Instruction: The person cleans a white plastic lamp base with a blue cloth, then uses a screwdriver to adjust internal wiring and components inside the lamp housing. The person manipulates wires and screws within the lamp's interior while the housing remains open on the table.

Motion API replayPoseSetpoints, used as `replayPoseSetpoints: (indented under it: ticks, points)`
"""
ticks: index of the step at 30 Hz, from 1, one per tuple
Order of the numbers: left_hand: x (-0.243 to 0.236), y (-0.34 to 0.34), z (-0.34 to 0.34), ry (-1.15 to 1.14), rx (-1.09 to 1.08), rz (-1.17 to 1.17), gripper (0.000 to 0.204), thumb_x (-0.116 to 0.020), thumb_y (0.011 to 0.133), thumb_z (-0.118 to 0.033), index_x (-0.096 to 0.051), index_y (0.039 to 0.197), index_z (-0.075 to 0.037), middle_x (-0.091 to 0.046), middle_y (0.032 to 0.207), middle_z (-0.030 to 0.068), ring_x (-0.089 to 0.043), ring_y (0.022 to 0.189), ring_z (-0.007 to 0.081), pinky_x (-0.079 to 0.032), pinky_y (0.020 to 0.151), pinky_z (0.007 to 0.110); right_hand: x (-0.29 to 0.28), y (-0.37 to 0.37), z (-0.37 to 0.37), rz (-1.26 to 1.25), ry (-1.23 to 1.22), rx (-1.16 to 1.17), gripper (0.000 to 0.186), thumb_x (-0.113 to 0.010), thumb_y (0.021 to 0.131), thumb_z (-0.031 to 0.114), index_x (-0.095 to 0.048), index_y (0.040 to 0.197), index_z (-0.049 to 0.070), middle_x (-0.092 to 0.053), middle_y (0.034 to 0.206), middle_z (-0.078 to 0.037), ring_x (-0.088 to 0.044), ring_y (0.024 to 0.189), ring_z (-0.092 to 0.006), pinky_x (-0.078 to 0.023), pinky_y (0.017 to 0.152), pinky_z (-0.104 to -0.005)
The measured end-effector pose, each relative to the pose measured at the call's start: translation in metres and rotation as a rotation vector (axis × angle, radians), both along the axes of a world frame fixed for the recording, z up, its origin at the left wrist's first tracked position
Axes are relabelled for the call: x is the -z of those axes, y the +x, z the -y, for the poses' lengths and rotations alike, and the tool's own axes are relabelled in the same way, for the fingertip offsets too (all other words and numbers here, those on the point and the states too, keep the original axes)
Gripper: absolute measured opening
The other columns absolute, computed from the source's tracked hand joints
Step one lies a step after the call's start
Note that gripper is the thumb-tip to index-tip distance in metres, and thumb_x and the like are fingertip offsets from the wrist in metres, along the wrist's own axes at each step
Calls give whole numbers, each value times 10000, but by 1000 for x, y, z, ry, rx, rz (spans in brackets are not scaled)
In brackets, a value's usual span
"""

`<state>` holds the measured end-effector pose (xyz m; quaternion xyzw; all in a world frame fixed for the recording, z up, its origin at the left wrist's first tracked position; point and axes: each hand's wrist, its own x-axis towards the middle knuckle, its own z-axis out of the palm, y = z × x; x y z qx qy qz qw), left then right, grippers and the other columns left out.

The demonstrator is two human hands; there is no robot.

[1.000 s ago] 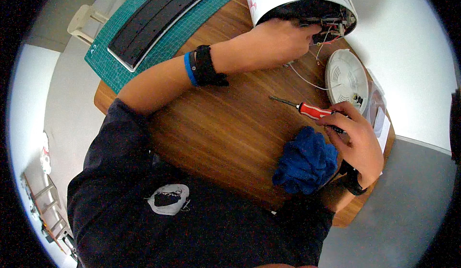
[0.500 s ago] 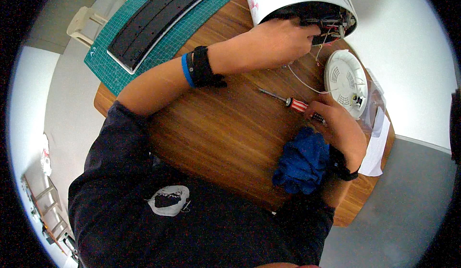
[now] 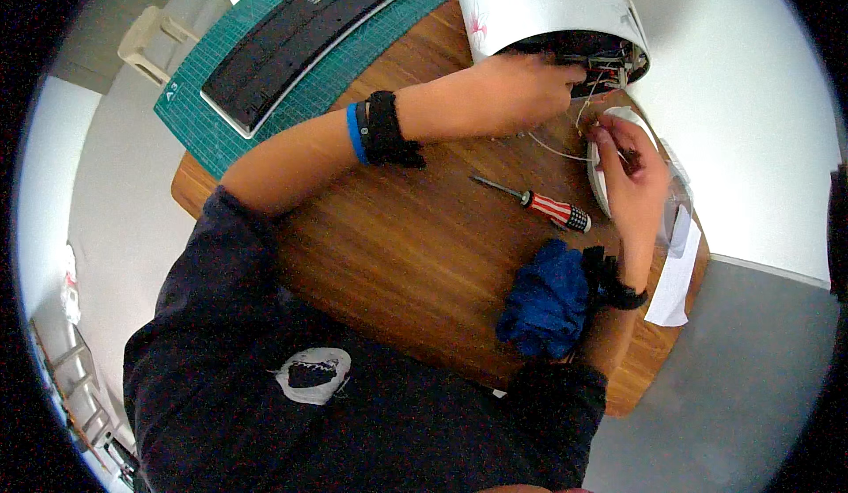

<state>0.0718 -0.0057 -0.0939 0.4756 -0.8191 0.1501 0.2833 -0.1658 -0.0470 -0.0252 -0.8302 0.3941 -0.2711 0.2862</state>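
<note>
A white flowered appliance housing (image 3: 552, 3) lies on its side at the far edge, its dark open end toward me. Wires and metal parts (image 3: 609, 64) show inside it. My left hand (image 3: 530, 91) is at this opening with curled fingers; what they grip is hidden. My right hand (image 3: 632, 157) is over a round white cover (image 3: 597, 175), thumb and fingertips pinched together beside thin loose wires (image 3: 580, 120). What lies in the pinch is too small to make out. A screwdriver (image 3: 552, 208) with a striped handle lies on the wooden table, touched by neither hand.
A crumpled blue cloth (image 3: 545, 299) lies by my right forearm. At the far left, a black keyboard-like panel (image 3: 291, 47) rests on a green cutting mat (image 3: 190, 126). White paper (image 3: 673, 272) hangs over the right edge of the wooden table (image 3: 397, 254).
My right hand has left the screwdriver handle and moved up over the white cover, by the wires. My left hand stays at the housing's opening. The whole view has shifted slightly.
</note>
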Motion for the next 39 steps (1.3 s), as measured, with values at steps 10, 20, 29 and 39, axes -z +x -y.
replayPoseSetpoints:
  ticks: [10,20,29,39]
  points:
    - [-8,-4,-2,-15,-67,113,165,-628,888,-110,-736,983,-29,-645,1363,135,-734,1024,282,-621,857,374,58,23,77,46,-106,-32,273,-772,952,166,-767,1154,-19,-796,1047,-206,-779,939,-295,-588,821,-397]
    - [-7,-6,-6,-55,-145,191,193,-614,896,-113,-751,1006,-34,-701,1311,102,-758,950,258,-630,786,340,66,32,84,105,57,31,247,-800,935,168,-782,1090,-23,-797,935,-153,-736,849,-205,-578,788,-357]
    - [-7,0,-5,-72,-80,207,231,-604,903,-117,-742,1061,-20,-705,1310,107,-715,1119,251,-598,907,318,70,34,81,325,325,61,208,-790,957,107,-775,1130,-7,-775,991,-55,-682,828,-122,-552,743,-273]
    - [-2,5,-5,-67,-70,205,263,-609,907,-125,-718,1132,-42,-647,1388,104,-691,1113,247,-563,967,317,51,33,65,378,408,11,187,-768,967,96,-772,1115,-18,-764,949,-48,-681,805,-108,-560,718,-261]
